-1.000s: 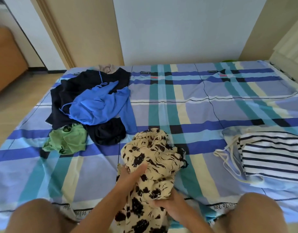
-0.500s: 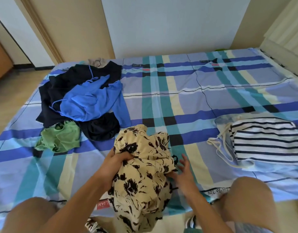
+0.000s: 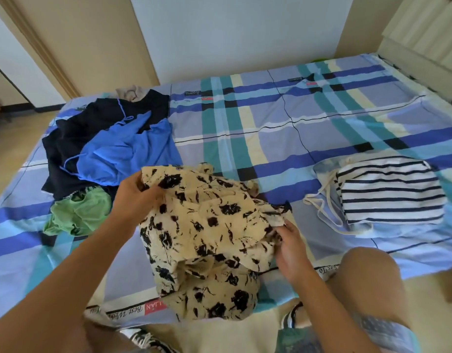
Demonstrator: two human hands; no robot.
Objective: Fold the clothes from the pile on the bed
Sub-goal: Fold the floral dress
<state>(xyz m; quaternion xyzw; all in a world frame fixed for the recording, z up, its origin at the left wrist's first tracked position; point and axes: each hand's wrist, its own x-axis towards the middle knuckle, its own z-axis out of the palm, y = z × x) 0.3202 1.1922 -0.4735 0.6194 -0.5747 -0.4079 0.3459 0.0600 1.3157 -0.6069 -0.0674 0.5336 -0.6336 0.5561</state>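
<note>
Cream floral garment (image 3: pixel 209 225) held bunched over the near edge of the bed (image 3: pixel 258 128), lower half draped on the sheet. Left hand (image 3: pixel 135 197): grip clamped on the upper left edge. Right hand (image 3: pixel 288 248): grip pinching the right edge. The hands pull apart, likely to find its shape before folding. Pile (image 3: pixel 113 154) lies just left (striped top (image 3: pixel 390 194) already folded, right). Half a second ago the cloth was a tighter bundle and the right fingers were loose; now it is lifted and spread.
</note>
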